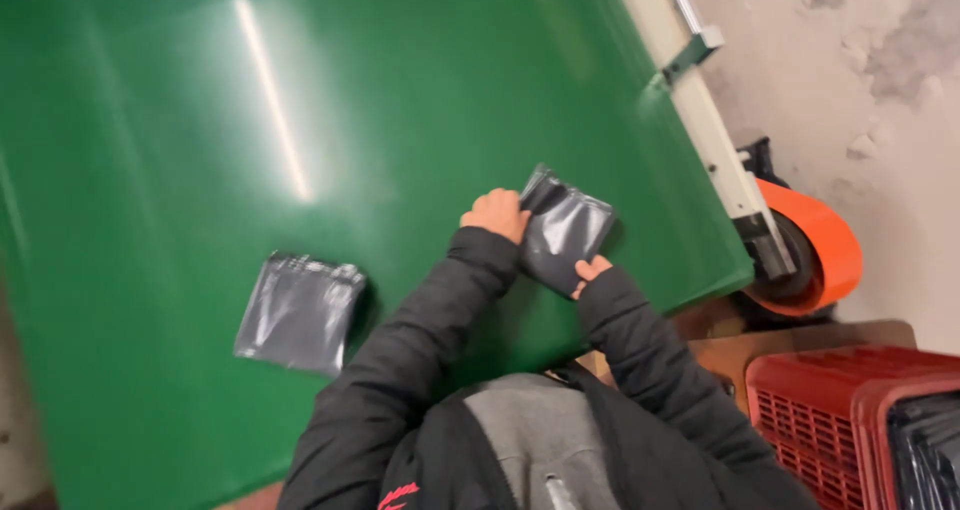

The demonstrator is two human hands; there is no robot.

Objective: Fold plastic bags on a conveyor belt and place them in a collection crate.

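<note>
Nearest the camera, black padded jacket sleeves (440,320) over a grey top, both arms reaching forward onto the glossy green desk (180,100). Lower right, beside the body, a red slatted plastic crate (820,410) with dark plastic bagging inside, standing against a brown board.

Just beyond the sleeves, the left hand (497,213) curled over the upper left corner of a small dark grey plastic mailer pouch (565,228), fingers clenched on its edge. The right hand (591,270) pinching the lower edge of the same pouch, mostly hidden by the cuff, thumb and fingertips just showing. Pouch lying flat on the desk between the two hands, near the desk's right edge, slightly crinkled and catching the light; whether sealed or open, impossible to tell.

Off to the left and well apart, a second dark grey plastic pouch (300,313) lying flat on the desk, untouched by either hand. Judging from that, one pouch apparently set down already and one in hand; nothing more of the same kind visible on the desk.

Farther out, a white metal frame rail (700,120) along the desk's right edge, an orange-rimmed roller (815,250) at its end, then a stained pale concrete floor (880,60). Long streak of lamp glare across the far green surface.
</note>
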